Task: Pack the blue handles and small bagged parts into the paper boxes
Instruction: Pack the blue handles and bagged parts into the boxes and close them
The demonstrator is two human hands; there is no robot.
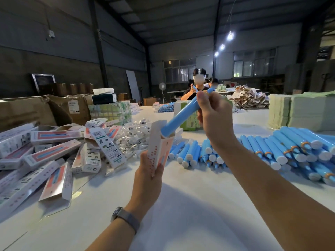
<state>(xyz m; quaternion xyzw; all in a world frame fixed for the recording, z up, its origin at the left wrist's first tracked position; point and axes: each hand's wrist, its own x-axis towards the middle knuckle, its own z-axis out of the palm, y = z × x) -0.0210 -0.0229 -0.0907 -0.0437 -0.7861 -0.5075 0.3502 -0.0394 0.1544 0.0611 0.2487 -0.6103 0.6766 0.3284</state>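
Head view: left hand (151,171) grips a pink-and-white paper box (159,147) by its lower part, open end up, flap standing at the top. Right hand (212,113) is closed round the upper end of a blue handle (183,115), fingers curled on it; the handle's white-capped butt sits just at the box mouth, tilted, barely started in.

To do it well, prob. line the handle's axis w/ the box's long axis before pushing. At this slant the cap could catch the mouth edge or crush the thin card. Keep the left grip low and light so the walls don't pinch shut, and keep the flap out of the way. Slide, don't jam. No bagged part in either hand, so that likely goes in after; can't tell if one is already inside.

Surface: white table (181,205). Left: heap of same paper boxes (50,156), mixed ways up. Behind them, pile of small clear bagged parts (132,134). Right: stacked blue handles (290,149), more just beyond the box.

Room: dim warehouse w/ hanging bulbs (230,36), brown cartons (36,109) at left, flat card stacks (299,109) far right, another person (196,87) working across the table.
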